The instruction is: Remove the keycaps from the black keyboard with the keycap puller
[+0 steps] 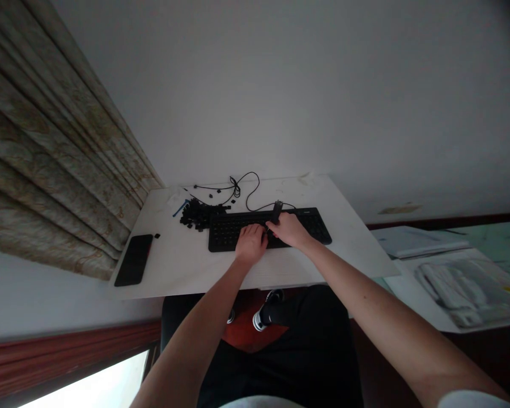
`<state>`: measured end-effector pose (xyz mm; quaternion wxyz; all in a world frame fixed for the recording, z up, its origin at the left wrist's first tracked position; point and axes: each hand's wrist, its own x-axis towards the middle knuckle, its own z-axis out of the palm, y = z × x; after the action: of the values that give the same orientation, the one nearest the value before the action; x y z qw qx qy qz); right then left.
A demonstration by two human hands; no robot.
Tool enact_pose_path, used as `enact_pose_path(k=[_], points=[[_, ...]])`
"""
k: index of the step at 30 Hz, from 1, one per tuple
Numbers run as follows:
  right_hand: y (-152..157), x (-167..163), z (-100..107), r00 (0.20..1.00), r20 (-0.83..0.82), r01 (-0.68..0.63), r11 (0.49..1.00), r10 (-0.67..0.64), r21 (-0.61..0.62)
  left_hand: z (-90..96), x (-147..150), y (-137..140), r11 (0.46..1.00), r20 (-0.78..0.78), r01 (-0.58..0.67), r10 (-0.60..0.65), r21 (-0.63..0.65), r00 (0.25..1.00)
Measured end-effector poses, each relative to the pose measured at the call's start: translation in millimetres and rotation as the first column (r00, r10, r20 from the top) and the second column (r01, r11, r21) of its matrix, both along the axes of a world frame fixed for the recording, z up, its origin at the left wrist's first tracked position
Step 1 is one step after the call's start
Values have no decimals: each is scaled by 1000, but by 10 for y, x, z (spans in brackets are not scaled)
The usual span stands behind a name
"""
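Note:
A black keyboard point(224, 233) lies across the white table in front of me. My left hand point(251, 243) rests on its middle, the fingers laid over the keys and the thumb side close to the other hand. Just to the right, my right hand point(289, 228) is closed around a short, dark tool point(276, 211) that points up and away from me. A thin tip seems to reach down from that fist to the keys, too small to make out. Loose black keycaps point(198, 213) are heaped against the keyboard's left end. The hands partly cover the keyboard's middle.
A black cable point(258, 184) loops behind the keyboard. Beside the keycap heap lies a blue stick-like item point(181, 208). A dark phone point(134, 259) is at the table's left edge, near a curtain point(68, 147). Plastic-wrapped items point(463, 289) are on the right.

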<state>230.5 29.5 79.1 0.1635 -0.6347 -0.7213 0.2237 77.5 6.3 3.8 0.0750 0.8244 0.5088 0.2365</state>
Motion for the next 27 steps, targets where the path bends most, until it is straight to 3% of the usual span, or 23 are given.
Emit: enact_pose_path(k=[4,10,16,22,27], points=[[-26,-92,27,984,173,-52,996,39,68,-5,-2,8,1000,-32,-12,12,4,999],[-8,-111,27,982,175,-84,996,77,33,1,-3,6,1000,-25,-22,22,-17,999],[20,26,5,994,-15,-109,994,109,-3,38,-4,-14,1000,9,14,-14,-25,1000],[-13,191,-138,936,-263,-230,972,235,51,53,-9,-18,999,9,27,-26,-41,1000],[-41,230,-243,918,-309,-235,969,247,77,55,0,-8,998,-16,29,-30,-53,999]])
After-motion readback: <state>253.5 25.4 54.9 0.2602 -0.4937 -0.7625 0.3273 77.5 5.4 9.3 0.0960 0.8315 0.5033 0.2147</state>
